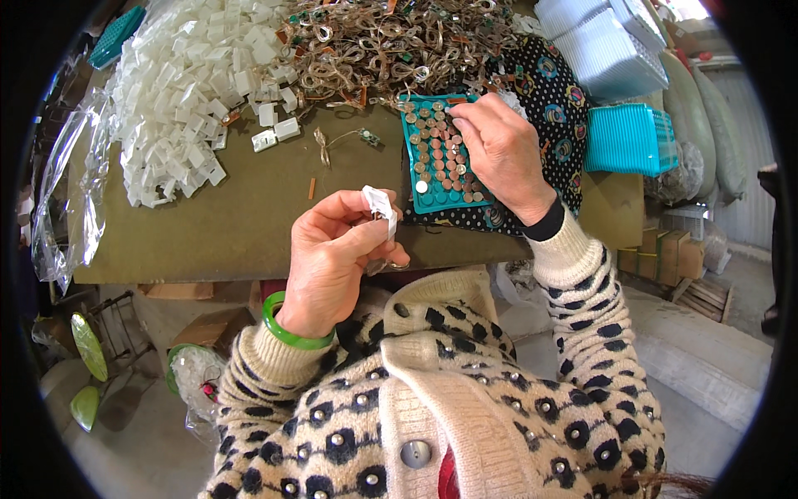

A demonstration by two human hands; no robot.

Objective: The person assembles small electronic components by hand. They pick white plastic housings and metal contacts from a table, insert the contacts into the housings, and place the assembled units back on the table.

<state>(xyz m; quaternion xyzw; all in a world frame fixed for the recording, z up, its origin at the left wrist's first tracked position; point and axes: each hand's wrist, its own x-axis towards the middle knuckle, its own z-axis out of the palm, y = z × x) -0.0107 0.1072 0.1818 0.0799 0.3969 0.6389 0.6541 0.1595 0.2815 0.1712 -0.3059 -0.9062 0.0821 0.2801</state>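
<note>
My left hand [328, 258] is closed near the table's front edge, its thumb and fingers gripping a small white plastic case [381, 205]. Below the case, between the fingers, something thin and shiny shows, partly hidden. Over the far right side of a turquoise tray [440, 199], my right hand [505, 151] has its thumb and forefinger drawn together; whatever lies between them is too small to tell. Rows of round, coin-like metal discs [438, 154] fill most of the tray's pockets. A loose wire with a small green board [368, 136] rests left of the tray.
White plastic cases form a large heap [183, 91] at the far left, beside a pile of coiled wires [391, 46]. A dotted dark cloth [553, 100] lies under the tray. White trays [603, 50] and turquoise trays [632, 140] stand stacked on the right. Clear plastic film [75, 195] hangs left.
</note>
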